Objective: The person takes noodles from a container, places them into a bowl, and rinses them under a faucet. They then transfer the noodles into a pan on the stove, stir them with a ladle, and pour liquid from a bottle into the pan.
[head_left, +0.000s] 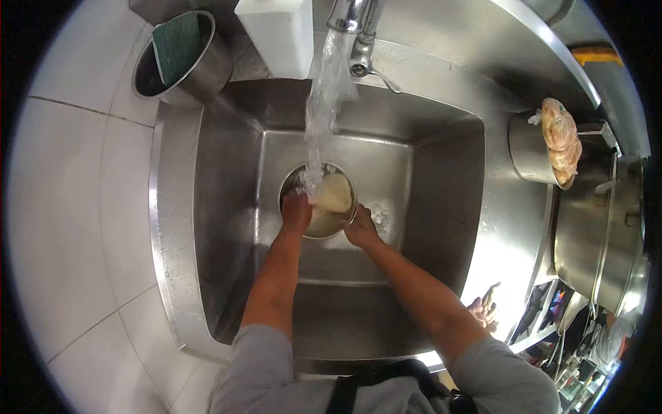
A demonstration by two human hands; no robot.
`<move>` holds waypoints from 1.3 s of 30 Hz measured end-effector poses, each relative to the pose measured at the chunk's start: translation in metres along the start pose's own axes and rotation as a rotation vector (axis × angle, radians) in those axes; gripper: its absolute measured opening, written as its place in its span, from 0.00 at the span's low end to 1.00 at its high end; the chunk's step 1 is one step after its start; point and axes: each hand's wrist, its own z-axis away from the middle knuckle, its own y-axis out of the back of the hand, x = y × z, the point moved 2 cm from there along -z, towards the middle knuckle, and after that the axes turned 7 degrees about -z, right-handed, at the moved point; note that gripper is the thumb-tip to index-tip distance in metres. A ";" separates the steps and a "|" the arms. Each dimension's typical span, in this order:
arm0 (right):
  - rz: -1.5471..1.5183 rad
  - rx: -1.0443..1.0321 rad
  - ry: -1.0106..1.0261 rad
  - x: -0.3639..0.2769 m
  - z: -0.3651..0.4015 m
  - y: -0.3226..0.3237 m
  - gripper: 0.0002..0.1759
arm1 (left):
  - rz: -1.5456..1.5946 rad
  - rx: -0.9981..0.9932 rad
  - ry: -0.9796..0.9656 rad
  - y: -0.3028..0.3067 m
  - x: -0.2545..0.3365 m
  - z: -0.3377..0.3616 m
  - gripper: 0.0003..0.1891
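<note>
Right hand (pixel 360 226) first: it is clamped on the right rim of the steel bowl (pixel 329 231), fingers hooked over the edge and thumb outside. Left hand (pixel 296 210) sits at the bowl's left rim, fingers bent down inside and pressed against the pale lump (pixel 335 193). We cannot tell whether it really clasps that lump or only pushes on it.

The lump itself lies in the bowl, cream-coloured and soft-looking, filling its upper right half. The bowl stands flat on the floor of the sink (pixel 441 193), about at its middle.

And here is the water (pixel 321 110)! 1 thick stream drops from the tap (pixel 350 17) straight onto the bowl's upper left edge, just beside the left hand, splashing where lump and fingers meet. Both forearms stretch down into the basin, bare up to the grey sleeves (pixel 262 366).

We look wider now. Behind the sink, left of the tap, stands a white container (pixel 276 31). Further left, a metal cup (pixel 207 69) holds a green scouring pad (pixel 176 45) standing on edge. White tiles (pixel 76 207) cover the surface on the left.

On the right, well apart from the hands, a steel pot (pixel 529 152) carries a clear bag of food (pixel 562 138) on its rim, and a larger pot (pixel 600 234) stands beside it.
</note>
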 end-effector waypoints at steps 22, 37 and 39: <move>-0.578 -0.114 0.015 0.052 -0.079 -0.047 0.21 | 1.931 -0.136 0.725 -0.027 0.012 0.018 0.17; -0.118 -0.021 0.174 -0.040 -0.051 -0.010 0.24 | 2.253 -0.210 0.626 0.042 0.030 0.019 0.20; -0.197 -0.092 0.047 -0.026 -0.066 -0.021 0.22 | 2.107 -0.175 0.654 0.072 0.034 0.027 0.20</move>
